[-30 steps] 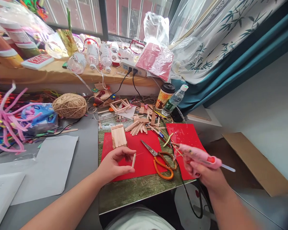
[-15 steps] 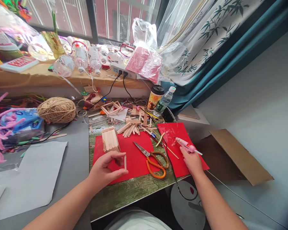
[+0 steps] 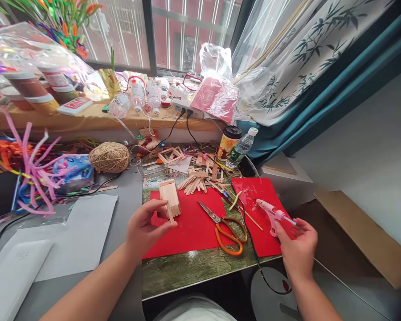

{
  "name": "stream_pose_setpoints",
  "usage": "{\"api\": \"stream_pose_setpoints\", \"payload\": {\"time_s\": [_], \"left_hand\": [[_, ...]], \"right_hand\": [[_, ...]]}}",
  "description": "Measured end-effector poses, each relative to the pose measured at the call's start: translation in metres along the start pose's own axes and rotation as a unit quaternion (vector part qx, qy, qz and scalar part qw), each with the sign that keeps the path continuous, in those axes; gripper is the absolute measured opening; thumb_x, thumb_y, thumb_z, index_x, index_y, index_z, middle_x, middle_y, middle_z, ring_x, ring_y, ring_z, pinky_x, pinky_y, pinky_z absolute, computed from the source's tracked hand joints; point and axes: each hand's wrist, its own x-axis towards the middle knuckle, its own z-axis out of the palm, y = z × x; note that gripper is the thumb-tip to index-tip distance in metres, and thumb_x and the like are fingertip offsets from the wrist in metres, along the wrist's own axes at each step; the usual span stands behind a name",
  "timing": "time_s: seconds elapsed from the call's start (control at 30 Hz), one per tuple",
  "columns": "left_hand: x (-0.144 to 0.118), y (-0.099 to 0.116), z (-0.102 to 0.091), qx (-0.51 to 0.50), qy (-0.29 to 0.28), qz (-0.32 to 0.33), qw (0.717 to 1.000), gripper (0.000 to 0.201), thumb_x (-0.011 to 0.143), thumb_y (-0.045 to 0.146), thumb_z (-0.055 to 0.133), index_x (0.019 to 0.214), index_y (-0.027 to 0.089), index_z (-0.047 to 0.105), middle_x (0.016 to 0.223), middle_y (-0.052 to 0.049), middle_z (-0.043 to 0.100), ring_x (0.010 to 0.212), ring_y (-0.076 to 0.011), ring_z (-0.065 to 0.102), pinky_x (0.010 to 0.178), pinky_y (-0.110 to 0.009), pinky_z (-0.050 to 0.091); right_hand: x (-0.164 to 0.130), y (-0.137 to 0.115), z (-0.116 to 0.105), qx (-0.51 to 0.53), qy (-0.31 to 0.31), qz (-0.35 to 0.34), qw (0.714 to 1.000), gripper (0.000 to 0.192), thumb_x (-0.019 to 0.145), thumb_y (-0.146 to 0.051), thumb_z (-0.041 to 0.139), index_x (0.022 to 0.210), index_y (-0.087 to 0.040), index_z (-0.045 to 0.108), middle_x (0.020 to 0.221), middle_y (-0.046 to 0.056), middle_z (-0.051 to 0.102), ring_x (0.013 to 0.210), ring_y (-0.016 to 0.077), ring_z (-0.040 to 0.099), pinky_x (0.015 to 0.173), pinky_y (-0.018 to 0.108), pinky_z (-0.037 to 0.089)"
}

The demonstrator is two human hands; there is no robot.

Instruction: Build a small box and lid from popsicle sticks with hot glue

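Observation:
My left hand (image 3: 146,228) pinches a short wooden stick (image 3: 170,214) and holds it against the near end of a small box of craft sticks (image 3: 170,197), which stands on a red sheet (image 3: 194,232). My right hand (image 3: 298,248) is at the table's right edge, its fingers around the back end of a pink glue gun (image 3: 271,211). The gun rests on a second red sheet (image 3: 252,189), nozzle pointing left. Orange-handled scissors (image 3: 227,228) lie open between my two hands.
A pile of loose craft sticks (image 3: 195,182) lies behind the red sheets, with a coffee cup (image 3: 229,141) and a water bottle (image 3: 241,147) beyond. To the left are a twine ball (image 3: 109,157), pink pipe cleaners (image 3: 36,171) and white paper (image 3: 83,232). A black cable (image 3: 254,254) hangs off the front edge.
My right hand brought the glue gun down from the air onto the right red sheet. My left hand carried the short stick up to the stick box.

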Motion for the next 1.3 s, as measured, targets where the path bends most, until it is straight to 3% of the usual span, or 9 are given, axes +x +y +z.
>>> {"api": "stream_pose_setpoints", "payload": {"time_s": [0.17, 0.37, 0.47, 0.6, 0.7, 0.83, 0.97, 1.07, 1.3], "left_hand": [[0.026, 0.017, -0.028, 0.058, -0.066, 0.032, 0.996, 0.055, 0.075, 0.021, 0.090, 0.125, 0.028, 0.070, 0.109, -0.010, 0.064, 0.092, -0.0204, 0.062, 0.074, -0.032, 0.054], [0.062, 0.053, -0.074, 0.225, -0.241, -0.015, 0.944, 0.042, 0.085, 0.036, 0.081, 0.125, 0.031, 0.070, 0.123, -0.010, 0.065, 0.107, -0.0238, 0.064, 0.064, -0.024, 0.057], [0.069, 0.062, -0.083, 0.297, -0.231, -0.025, 0.926, 0.039, 0.088, 0.044, 0.075, 0.124, 0.030, 0.071, 0.128, -0.011, 0.064, 0.113, -0.0266, 0.064, 0.053, -0.020, 0.053], [0.062, 0.066, -0.075, 0.367, -0.143, 0.001, 0.919, 0.041, 0.084, 0.048, 0.079, 0.118, 0.025, 0.072, 0.126, -0.009, 0.069, 0.115, -0.0274, 0.066, 0.097, -0.040, 0.057], [0.048, 0.065, -0.058, 0.391, -0.100, -0.026, 0.915, 0.042, 0.085, 0.049, 0.078, 0.119, 0.024, 0.071, 0.127, -0.009, 0.072, 0.119, -0.0287, 0.066, 0.107, -0.045, 0.051], [0.033, 0.065, -0.048, 0.363, -0.101, -0.092, 0.922, 0.045, 0.088, 0.050, 0.076, 0.125, 0.027, 0.069, 0.130, -0.008, 0.072, 0.122, -0.0287, 0.065, 0.105, -0.043, 0.052], [0.032, 0.069, -0.055, 0.346, -0.076, -0.163, 0.921, 0.049, 0.083, 0.056, 0.078, 0.123, 0.029, 0.070, 0.126, -0.006, 0.074, 0.113, -0.0271, 0.068, 0.086, -0.034, 0.057], [0.033, 0.075, -0.059, 0.352, -0.077, -0.172, 0.917, 0.051, 0.081, 0.057, 0.079, 0.123, 0.029, 0.071, 0.124, -0.006, 0.075, 0.110, -0.0271, 0.069, 0.078, -0.031, 0.057], [0.026, 0.079, -0.055, 0.381, -0.097, -0.178, 0.902, 0.048, 0.083, 0.055, 0.077, 0.121, 0.027, 0.071, 0.118, -0.006, 0.076, 0.102, -0.0272, 0.071, 0.082, -0.035, 0.057]], "right_hand": [[-0.017, -0.032, -0.006, 0.019, 0.072, -0.224, 0.972, 0.064, 0.068, -0.036, 0.085, 0.120, -0.022, 0.051, 0.126, 0.012, 0.054, 0.113, 0.0301, 0.061, 0.101, 0.058, 0.050], [-0.050, -0.081, 0.020, 0.001, -0.158, -0.366, 0.917, 0.041, 0.076, -0.021, 0.078, 0.111, -0.027, 0.057, 0.112, 0.006, 0.060, 0.102, 0.0277, 0.063, 0.094, 0.056, 0.054], [-0.072, -0.101, 0.041, 0.047, -0.277, -0.342, 0.897, 0.041, 0.084, -0.015, 0.069, 0.120, -0.029, 0.056, 0.114, 0.009, 0.061, 0.107, 0.0300, 0.062, 0.094, 0.054, 0.053], [-0.098, -0.120, 0.070, 0.079, -0.381, -0.282, 0.877, 0.039, 0.089, -0.016, 0.064, 0.125, -0.029, 0.055, 0.121, 0.011, 0.060, 0.114, 0.0309, 0.061, 0.098, 0.053, 0.053], [-0.103, -0.129, 0.090, 0.076, -0.417, -0.276, 0.863, 0.041, 0.090, -0.018, 0.066, 0.128, -0.029, 0.056, 0.126, 0.012, 0.060, 0.120, 0.0315, 0.059, 0.103, 0.053, 0.050], [-0.077, -0.144, 0.126, 0.101, -0.466, -0.261, 0.839, 0.050, 0.088, -0.028, 0.074, 0.135, -0.029, 0.057, 0.140, 0.013, 0.057, 0.136, 0.0313, 0.051, 0.115, 0.052, 0.042], [-0.037, -0.168, 0.185, 0.189, -0.586, -0.172, 0.769, 0.072, 0.082, -0.046, 0.081, 0.146, -0.027, 0.052, 0.159, 0.011, 0.047, 0.147, 0.0303, 0.042, 0.119, 0.048, 0.039], [-0.017, -0.187, 0.234, 0.178, -0.630, -0.066, 0.753, 0.049, 0.101, -0.053, 0.051, 0.142, -0.026, 0.055, 0.148, 0.008, 0.059, 0.136, 0.0221, 0.055, 0.115, 0.042, 0.043], [-0.007, -0.201, 0.271, 0.096, -0.703, -0.066, 0.701, 0.041, 0.071, -0.051, 0.087, 0.089, -0.019, 0.069, 0.083, 0.001, 0.070, 0.076, 0.0172, 0.063, 0.069, 0.029, 0.051]]}}
